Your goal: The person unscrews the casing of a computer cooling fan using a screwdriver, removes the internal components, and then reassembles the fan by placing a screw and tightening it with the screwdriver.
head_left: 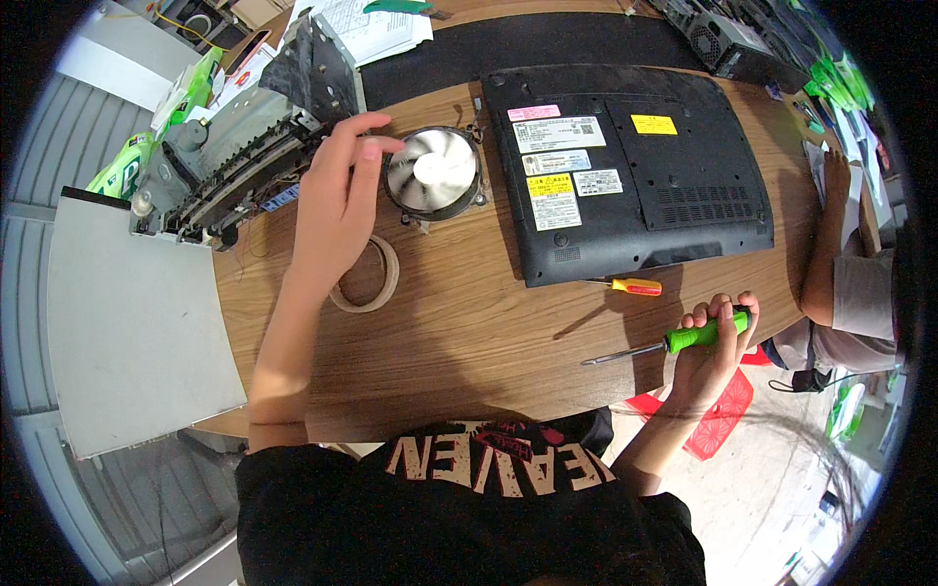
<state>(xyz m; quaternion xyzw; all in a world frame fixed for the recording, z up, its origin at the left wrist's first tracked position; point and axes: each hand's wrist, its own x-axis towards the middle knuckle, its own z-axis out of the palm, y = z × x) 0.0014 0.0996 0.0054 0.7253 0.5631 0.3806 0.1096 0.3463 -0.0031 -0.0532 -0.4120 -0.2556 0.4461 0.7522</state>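
My right hand is wrapped round the green handle of a screwdriver, whose metal shaft points left over the table's front edge. My left hand is beside a round cooling fan with a black frame and pale blades. Its fingers are apart, with the fingertips at the fan's left rim; whether they touch it I cannot tell. Below that hand lies a roll of tape, partly covered by my wrist. Right of the fan rests a black laptop, underside up, with several labels on it.
A small yellow and red screwdriver lies by the laptop's front edge. At the left stands a grey machine part. Papers and a dark mat are at the back. Another person's arm rests at the right.
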